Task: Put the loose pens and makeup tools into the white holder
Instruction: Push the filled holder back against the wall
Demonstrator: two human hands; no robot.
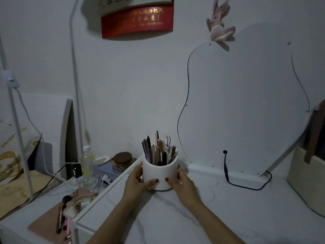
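1. Cupping the white cylindrical holder (pixel 160 173) from both sides, the person's two hands pressed against its wall: the left hand (pixel 136 178) on its left flank, the right hand (pixel 182 180) on its right, both thumbs with red-painted nails lying on the front face.
2. Neither hand was empty or spread wide; each was wrapped onto the holder, fingers curling out of sight behind it.
3. The holder stood upright on the pale marbled table (pixel 228 208), near the wall, just left of the curvy-edged mirror (pixel 246 103).
4. Dark and metallic pens, a beige pencil-like stick and pink tweezers (pixel 158 150) were standing in it, tips above the rim.
5. The step looked like settling or shifting the filled holder, so the task seemed mostly done.
6. On the lower side surface to the left, a dark round-headed makeup brush and some slim tools (pixel 64 215) lay on a pinkish-brown mat, well apart from the holder.
7. If those count as loose items, the next move would call for freeing one hand, reaching down left, and dropping each upright into a free gap.
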